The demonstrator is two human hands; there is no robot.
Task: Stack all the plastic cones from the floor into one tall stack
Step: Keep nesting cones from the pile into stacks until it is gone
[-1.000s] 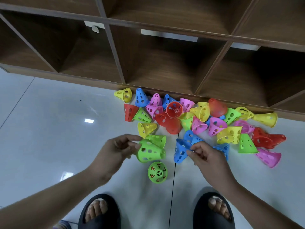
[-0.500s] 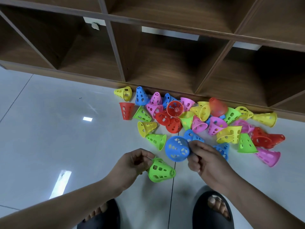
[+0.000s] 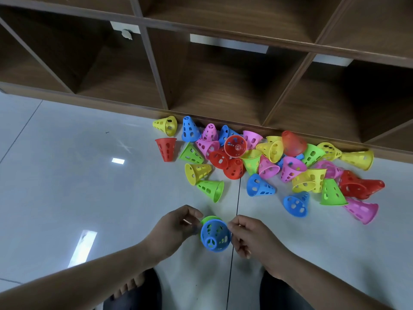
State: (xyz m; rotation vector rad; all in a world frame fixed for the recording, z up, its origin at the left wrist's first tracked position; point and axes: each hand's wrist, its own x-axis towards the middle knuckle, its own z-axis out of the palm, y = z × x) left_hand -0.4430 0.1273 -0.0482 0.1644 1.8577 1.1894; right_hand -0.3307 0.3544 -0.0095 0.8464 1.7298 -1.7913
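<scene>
- Head view puts our two hands low over the floor (image 3: 67,175), just ahead of our sandals (image 3: 138,296). Between the hands is the start of the stack: a blue cone (image 3: 215,236) sits over a green cone (image 3: 209,219), of which only a sliver of rim shows.
- Our left hand (image 3: 172,229) curls thumb and fingers around the green cone's side, and our right hand (image 3: 252,238) pinches the blue cone's edge. Neither hand is slack.
- We judge the blue cone to be tilted toward us, not square on the green one. If we press it down off-axis it can jam crooked, and every later cone would lean.
- Both cones have thin walls full of holes. A fingertip caught in a hole, or trapped between the two walls, can drag the blue cone back off as we let go.
- We cannot tell whether the pair rests on the floor or hangs in our grip. If it hangs, freeing one hand too soon may drop it and send it rolling.
- All the others lie in a pile of cones (image 3: 268,157) against the foot of the shelf unit (image 3: 223,97), many on their sides or tangled together. A careless reach may scatter them across the glossy tile.
- With so many light pieces to add, the stack will sway as it grows, and a crooked base would make that worse.
</scene>
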